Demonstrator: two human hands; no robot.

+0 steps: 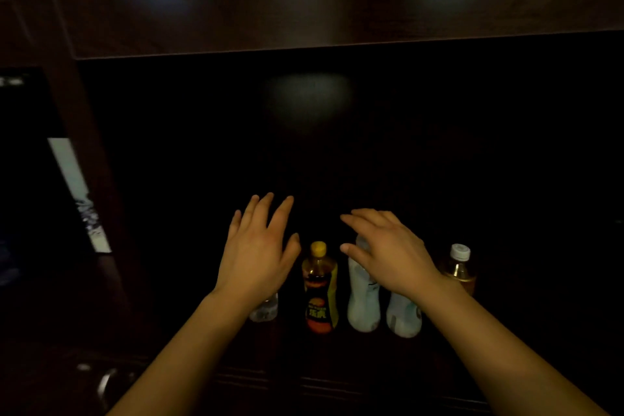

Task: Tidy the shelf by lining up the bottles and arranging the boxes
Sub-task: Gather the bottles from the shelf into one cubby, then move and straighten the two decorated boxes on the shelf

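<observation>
Dark brown wood frames the shelf [337, 13], whose deep recess is almost black, so anything further back cannot be made out. Five bottles stand upright in a row along the front edge. From the left: one small clear bottle [266, 309], mostly hidden behind the left wrist; one yellow-capped bottle [319, 290] with a black, orange and yellow label and amber liquid in its neck; two pale bluish-white bottles, the first [363, 300] just beside the yellow-capped one and the second [403, 316] just beside the first, its top covered by the right wrist; and one white-capped bottle [459, 265] of amber liquid at the right end, standing a little further back than the others. No boxes can be told apart in the darkness.

Two bare hands reach in over the row. The left hand [258, 250] hovers palm down above the small clear bottle, fingers [270, 209] spread apart and holding nothing; its thumb comes near the yellow cap. The right hand [388, 253] is also palm down with fingers [363, 216] loosely apart, above the first pale bottle; its thumb lies in front of that bottle's neck, though whether it touches cannot be told.

A metal handle [106, 383] glints at the lower left.
</observation>
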